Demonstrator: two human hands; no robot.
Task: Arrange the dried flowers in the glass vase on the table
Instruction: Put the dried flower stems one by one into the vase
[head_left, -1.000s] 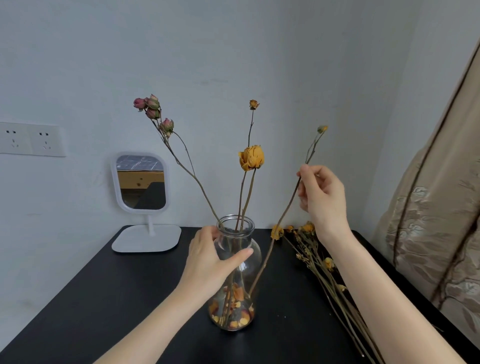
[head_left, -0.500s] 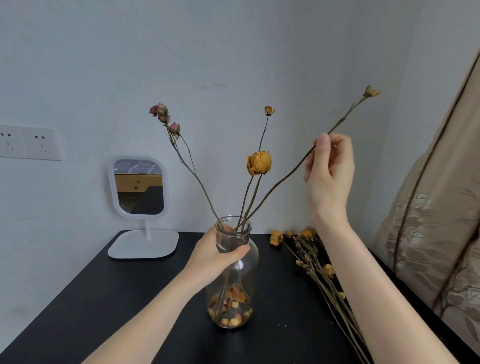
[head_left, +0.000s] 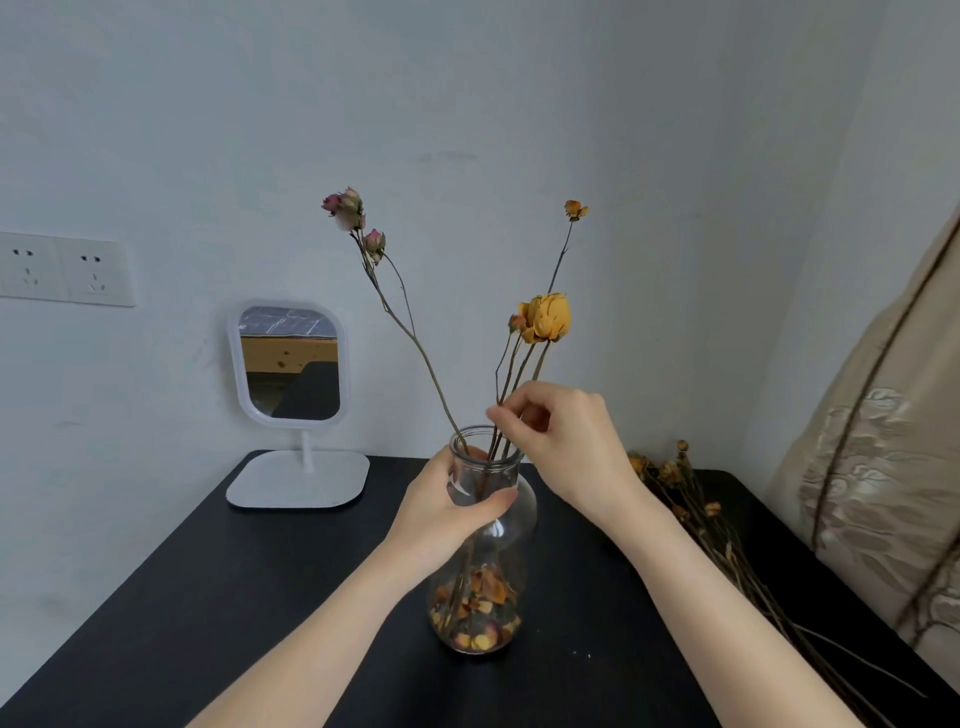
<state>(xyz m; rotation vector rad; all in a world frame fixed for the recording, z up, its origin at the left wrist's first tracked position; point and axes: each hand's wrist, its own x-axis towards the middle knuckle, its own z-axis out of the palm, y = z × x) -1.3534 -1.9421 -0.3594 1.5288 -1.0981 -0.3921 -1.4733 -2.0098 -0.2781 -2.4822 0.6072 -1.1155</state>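
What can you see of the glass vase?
The glass vase is clear, with a narrow rimmed neck and rounded body. It stands upright on the black table, orange and yellow dried petals in its bottom, thin stems rising from its mouth. The left hand grips its neck; the right hand pinches stems just above.

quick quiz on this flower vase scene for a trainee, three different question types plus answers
1. True or false: the left hand grips the glass vase near its neck.
2. What does the right hand pinch? A) a stem just above the vase mouth B) the mirror's stand C) a petal on the tabletop
3. Fill in: the spare dried flowers lie on the table to the vase's ____ side.

Key: 1 true; 2 A; 3 right
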